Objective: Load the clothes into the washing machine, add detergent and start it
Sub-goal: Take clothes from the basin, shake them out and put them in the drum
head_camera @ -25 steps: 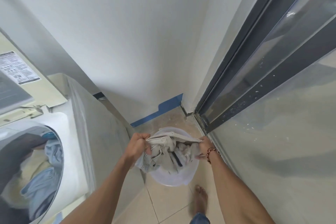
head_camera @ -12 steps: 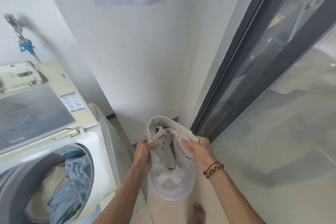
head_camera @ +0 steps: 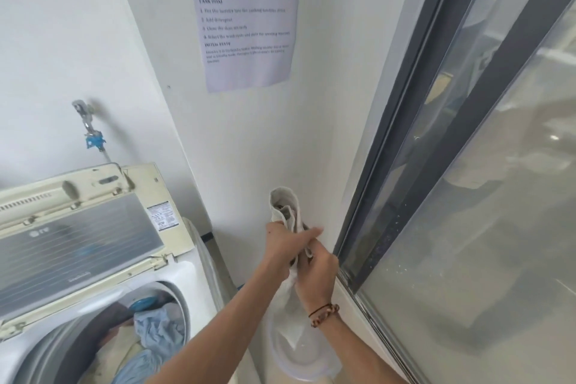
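Note:
A pale grey-white garment [head_camera: 285,210] is held up in front of the white wall, gripped by both hands. My left hand [head_camera: 285,246] clutches its bunched middle, and my right hand [head_camera: 318,271] grips it just below, with a bead bracelet on that wrist. The garment's loose end hangs down toward a white plastic basin [head_camera: 299,362] on the floor. At lower left stands a top-loading washing machine [head_camera: 174,277], its lid [head_camera: 78,246] raised, with light blue and cream clothes [head_camera: 156,333] lying in the drum.
A sliding glass door with a dark frame [head_camera: 405,165] runs along the right. A printed sheet [head_camera: 246,15] is stuck on the wall above. A water tap with a blue fitting [head_camera: 92,134] sticks out behind the machine.
Both hands have lifted the garment up out of the basin, and have come closer together on it. The view has tilted upward, bringing the wall sheet and tap into sight.

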